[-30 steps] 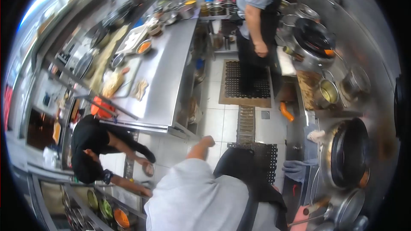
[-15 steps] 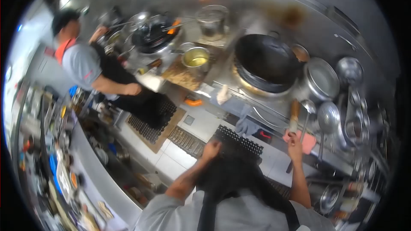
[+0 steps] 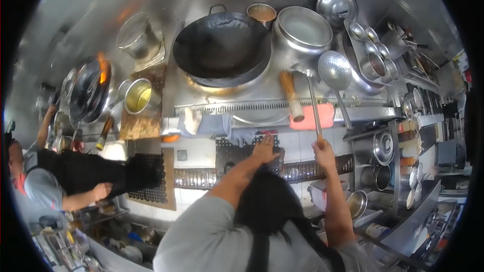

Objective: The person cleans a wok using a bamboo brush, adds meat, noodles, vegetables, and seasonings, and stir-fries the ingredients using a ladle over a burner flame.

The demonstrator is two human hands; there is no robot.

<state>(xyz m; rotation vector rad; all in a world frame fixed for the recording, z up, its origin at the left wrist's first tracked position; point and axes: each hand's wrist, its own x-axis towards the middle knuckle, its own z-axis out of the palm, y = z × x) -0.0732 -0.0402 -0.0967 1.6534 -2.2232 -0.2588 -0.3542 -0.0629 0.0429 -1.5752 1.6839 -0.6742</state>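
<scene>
In my right hand [image 3: 324, 154] is the wooden handle end of a long ladle [image 3: 313, 102]; its bowl lies on the steel worktop beyond. My left hand [image 3: 265, 151] is over the floor mat in front of the stove edge, fingers stretched out, holding nothing. Left of the ladle, a bamboo wok brush [image 3: 289, 90] rests with its handle end on a pink cloth [image 3: 322, 117]. To the right lies a perforated skimmer [image 3: 335, 71]. A large black wok [image 3: 222, 45] sits on the burner ahead.
A lidded-looking steel pot [image 3: 305, 26] and a small container of brown liquid [image 3: 261, 14] stand behind the wok's right side. Grey cloths [image 3: 214, 125] hang on the front edge. At left, a co-worker [image 3: 45, 181] stands by another wok [image 3: 91, 90] with flame, near a pot of yellow liquid [image 3: 138, 96].
My view has swung right and nearer the stove. My left hand has opened from a curled shape and reaches forward. My right hand stays at the ladle handle.
</scene>
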